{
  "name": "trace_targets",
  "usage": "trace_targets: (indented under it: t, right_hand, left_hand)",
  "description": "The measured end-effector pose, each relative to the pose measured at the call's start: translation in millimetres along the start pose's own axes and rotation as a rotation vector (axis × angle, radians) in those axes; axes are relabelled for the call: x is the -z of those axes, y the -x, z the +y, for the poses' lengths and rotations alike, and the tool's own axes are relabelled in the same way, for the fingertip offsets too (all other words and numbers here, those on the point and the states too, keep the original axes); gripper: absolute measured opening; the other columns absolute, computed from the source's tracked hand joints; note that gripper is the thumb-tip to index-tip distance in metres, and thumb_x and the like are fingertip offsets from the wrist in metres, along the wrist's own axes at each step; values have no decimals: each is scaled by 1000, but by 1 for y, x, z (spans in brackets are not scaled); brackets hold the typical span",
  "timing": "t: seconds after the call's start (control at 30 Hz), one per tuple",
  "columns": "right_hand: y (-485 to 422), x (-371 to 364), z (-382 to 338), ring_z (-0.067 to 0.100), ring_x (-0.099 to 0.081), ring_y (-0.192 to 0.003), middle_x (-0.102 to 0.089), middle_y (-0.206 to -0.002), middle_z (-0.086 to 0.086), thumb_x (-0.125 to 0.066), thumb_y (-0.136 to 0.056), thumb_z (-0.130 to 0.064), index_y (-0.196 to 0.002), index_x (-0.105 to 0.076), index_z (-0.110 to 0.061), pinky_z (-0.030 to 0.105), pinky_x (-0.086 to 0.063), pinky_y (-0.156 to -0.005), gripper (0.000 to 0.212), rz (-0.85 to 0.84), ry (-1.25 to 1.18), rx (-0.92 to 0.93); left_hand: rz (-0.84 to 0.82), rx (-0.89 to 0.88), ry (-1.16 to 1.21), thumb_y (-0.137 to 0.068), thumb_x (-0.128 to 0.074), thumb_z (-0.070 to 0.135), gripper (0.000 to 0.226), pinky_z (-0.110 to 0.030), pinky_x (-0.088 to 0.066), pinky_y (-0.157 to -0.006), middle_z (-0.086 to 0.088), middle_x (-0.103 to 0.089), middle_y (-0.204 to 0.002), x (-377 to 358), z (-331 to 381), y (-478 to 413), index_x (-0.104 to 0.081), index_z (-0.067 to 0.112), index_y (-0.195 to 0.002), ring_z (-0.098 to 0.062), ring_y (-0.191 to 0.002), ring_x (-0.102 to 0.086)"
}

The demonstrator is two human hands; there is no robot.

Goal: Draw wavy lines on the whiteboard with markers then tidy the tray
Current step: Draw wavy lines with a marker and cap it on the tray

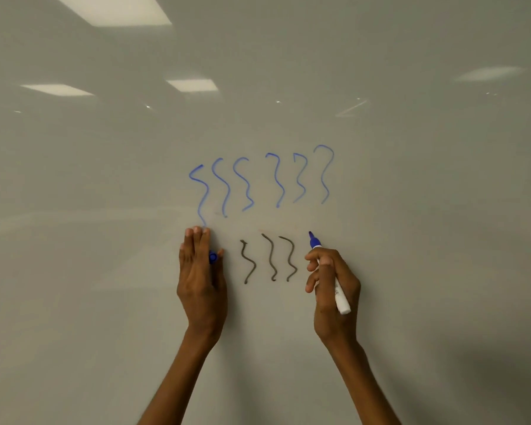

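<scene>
The whiteboard point(105, 210) fills the view. Several blue wavy lines point(246, 184) run across its middle, and three dark wavy lines point(270, 259) sit below them. My right hand point(334, 289) grips an uncapped blue marker point(339, 297), with its blue tip pointing up just right of the dark lines, at or near the board. My left hand point(200, 283) rests with straight fingers against the board, left of the dark lines. It holds the blue marker cap point(212, 257) between thumb and palm.
Ceiling lights reflect in the glossy board at the top left and centre. The marker tray is out of view. Bare board surface stretches to the left, right and below my forearms.
</scene>
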State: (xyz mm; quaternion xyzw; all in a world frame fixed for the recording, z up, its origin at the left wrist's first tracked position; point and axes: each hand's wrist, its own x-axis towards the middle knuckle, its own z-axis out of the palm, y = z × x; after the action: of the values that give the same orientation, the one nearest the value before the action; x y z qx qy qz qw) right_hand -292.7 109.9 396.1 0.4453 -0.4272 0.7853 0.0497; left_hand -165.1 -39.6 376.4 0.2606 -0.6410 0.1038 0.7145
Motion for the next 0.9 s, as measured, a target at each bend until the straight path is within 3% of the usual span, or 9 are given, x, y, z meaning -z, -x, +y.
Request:
trace_targets:
  t: [0.13, 0.4, 0.63, 0.73, 0.9]
  right_hand:
    - [16, 13, 8, 16, -51, -55, -61, -76, 1, -40, -91, -39, -83, -65, -33, 16, -40, -52, 27, 57, -40, -51]
    - [36, 25, 16, 17, -53, -56, -62, -71, 3, -43, -89, -44, -80, -67, -33, 18, -41, -51, 28, 26, -13, -96]
    - [-13, 24, -10, 24, -53, -58, -62, -75, 6, -43, -95, -28, -101, -57, -20, 24, -38, -50, 17, 63, -23, -22]
    - [-9, 27, -5, 25, -53, -59, -60, -74, 9, -43, -95, -23, -95, -55, -18, 28, -36, -45, 13, 123, -50, -47]
    - [22, 40, 15, 28, -55, -60, -61, -73, 10, -45, -92, -37, -87, -56, -29, 29, -40, -49, 14, 164, -7, -38]
  left_hand:
    - [39, -18, 7, -103, -50, 16, 40, -49, -40, -109, -12, -42, -147, -3, -1, 2, -46, 0, -140, -19, -143, -33]
    - [67, -22, 14, -102, -51, 13, 40, -44, -33, -115, -14, -43, -146, -6, -2, 2, -47, -3, -138, -24, -141, -36]
    - [50, 7, 14, -101, -51, 13, 40, -46, -36, -113, -12, -42, -147, -4, 1, 2, -47, -1, -139, -20, -143, -33]
    - [45, 15, 15, -101, -52, 12, 41, -46, -37, -113, -11, -42, -147, -2, 3, 2, -47, 0, -140, -17, -143, -32]
    - [37, 15, 23, -100, -53, 10, 42, -47, -36, -113, -10, -42, -148, 0, 5, 0, -46, 1, -140, -16, -144, -32]
